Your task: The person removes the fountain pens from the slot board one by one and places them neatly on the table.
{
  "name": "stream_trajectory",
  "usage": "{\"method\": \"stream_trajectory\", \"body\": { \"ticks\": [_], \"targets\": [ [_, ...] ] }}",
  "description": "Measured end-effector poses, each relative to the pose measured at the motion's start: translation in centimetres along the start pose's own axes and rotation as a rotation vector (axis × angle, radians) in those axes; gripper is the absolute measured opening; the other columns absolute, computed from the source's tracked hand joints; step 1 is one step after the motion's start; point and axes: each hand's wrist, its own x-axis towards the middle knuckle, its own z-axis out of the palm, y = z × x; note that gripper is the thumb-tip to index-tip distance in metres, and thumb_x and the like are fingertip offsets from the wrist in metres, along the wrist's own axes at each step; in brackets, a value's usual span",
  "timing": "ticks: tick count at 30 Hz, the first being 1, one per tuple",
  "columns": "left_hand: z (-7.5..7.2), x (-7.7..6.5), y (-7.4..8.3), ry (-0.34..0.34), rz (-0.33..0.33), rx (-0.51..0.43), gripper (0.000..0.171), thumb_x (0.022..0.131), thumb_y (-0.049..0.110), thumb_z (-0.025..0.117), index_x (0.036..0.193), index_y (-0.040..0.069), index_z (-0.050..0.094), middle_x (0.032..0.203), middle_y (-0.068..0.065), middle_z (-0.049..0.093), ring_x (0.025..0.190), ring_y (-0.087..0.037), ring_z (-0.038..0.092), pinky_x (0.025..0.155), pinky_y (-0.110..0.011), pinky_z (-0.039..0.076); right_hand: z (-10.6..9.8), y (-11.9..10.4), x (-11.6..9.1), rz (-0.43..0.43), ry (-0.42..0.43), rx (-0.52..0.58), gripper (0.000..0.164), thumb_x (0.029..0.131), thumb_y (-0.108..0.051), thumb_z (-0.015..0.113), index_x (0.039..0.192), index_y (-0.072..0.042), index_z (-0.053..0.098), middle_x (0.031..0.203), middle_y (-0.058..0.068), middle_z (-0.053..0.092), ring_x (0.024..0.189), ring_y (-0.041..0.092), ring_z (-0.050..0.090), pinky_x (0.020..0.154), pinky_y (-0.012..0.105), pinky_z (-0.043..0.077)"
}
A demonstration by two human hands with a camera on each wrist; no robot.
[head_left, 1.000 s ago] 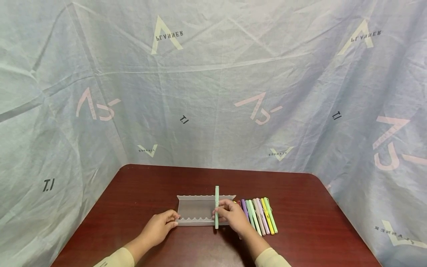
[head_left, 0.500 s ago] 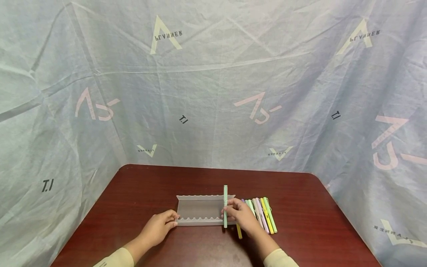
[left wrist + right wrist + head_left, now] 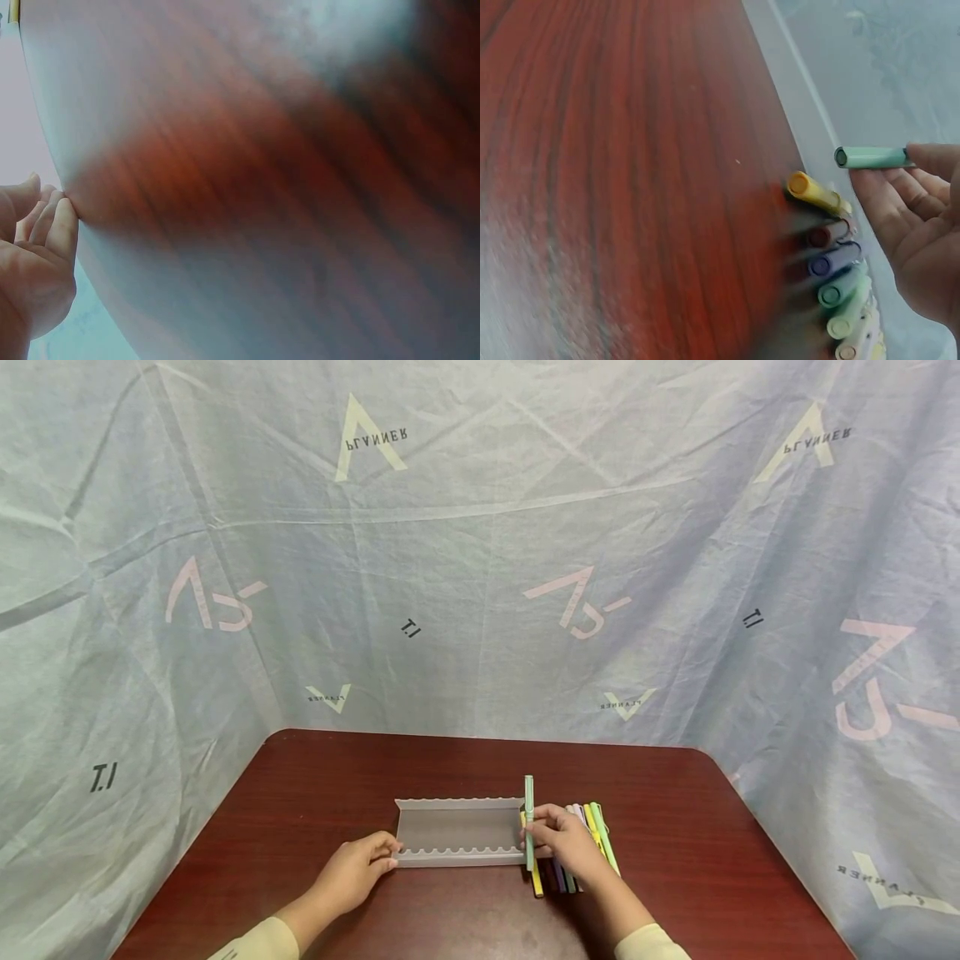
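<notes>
A translucent grey tray (image 3: 459,861) with notched long edges lies on the table. My left hand (image 3: 358,870) grips its left front corner with thumb and fingers; in the left wrist view the left hand (image 3: 41,262) appears at the far left. My right hand (image 3: 570,845) pinches a mint-green pen (image 3: 528,820) between thumb and fingers, above the tray's right end. In the right wrist view this pen (image 3: 874,157) lies across the fingers of the right hand (image 3: 926,240). Below it, a yellow pen (image 3: 537,883) and several others are partly hidden by the right hand.
Several pens lie side by side right of the tray, among them a dark red pen (image 3: 826,234), a purple pen (image 3: 832,260) and a light green pen (image 3: 604,827). The dark red wooden table (image 3: 712,860) is enclosed by a grey printed cloth (image 3: 480,568).
My right hand has moved right with the mint-green pen, from over the tray's inside to its right end, covering more of the loose pens. The left hand stays at the tray corner.
</notes>
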Motion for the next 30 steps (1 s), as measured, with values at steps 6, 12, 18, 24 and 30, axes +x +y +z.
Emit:
{"method": "stream_trajectory", "body": {
  "ticks": [6,12,18,24,30],
  "targets": [
    [0.1,0.1,-0.2,-0.004,-0.008,-0.015,0.013,0.091,0.02,0.068,0.104,0.023,0.066,0.112,0.004,0.073,0.105,-0.017,0.069,0.087,-0.042,0.053,-1.2,-0.1,-0.6,0.02,0.017,-0.047,0.038,0.098,-0.014,0.059,0.124,0.013,0.048,0.109,0.033,0.061,0.093,0.04,0.067,0.076,0.042,0.058],
    [0.1,0.1,-0.3,0.003,-0.003,-0.014,0.013,0.091,0.02,0.069,0.103,0.023,0.066,0.111,0.005,0.073,0.105,-0.017,0.069,0.088,-0.042,0.053,-2.3,0.0,-1.2,0.027,0.024,-0.069,0.038,0.099,-0.012,0.057,0.126,0.013,0.047,0.109,0.033,0.063,0.095,0.042,0.067,0.077,0.043,0.058],
    [0.0,0.1,-0.3,0.0,0.009,-0.016,0.013,0.091,0.019,0.069,0.103,0.022,0.065,0.111,0.004,0.073,0.105,-0.017,0.069,0.088,-0.042,0.053,-3.3,0.1,-1.7,0.044,0.064,-0.099,0.041,0.098,-0.014,0.059,0.128,0.011,0.047,0.108,0.031,0.066,0.088,0.031,0.069,0.075,0.044,0.058],
    [0.0,0.1,-0.3,-0.008,0.0,-0.015,0.014,0.091,0.019,0.068,0.104,0.023,0.065,0.112,0.004,0.073,0.105,-0.017,0.069,0.088,-0.043,0.053,-4.5,0.1,-1.9,0.045,0.094,-0.11,0.043,0.098,-0.015,0.06,0.13,0.011,0.046,0.109,0.029,0.066,0.091,0.026,0.067,0.075,0.045,0.058],
    [0.0,0.2,-0.3,-0.01,0.002,-0.004,0.013,0.091,0.02,0.068,0.104,0.023,0.065,0.11,0.005,0.073,0.103,-0.016,0.069,0.087,-0.042,0.053,-5.8,0.2,-2.4,0.08,0.12,-0.119,0.05,0.098,-0.019,0.061,0.136,0.009,0.044,0.116,0.029,0.065,0.091,0.028,0.068,0.075,0.044,0.058]
  ]
}}
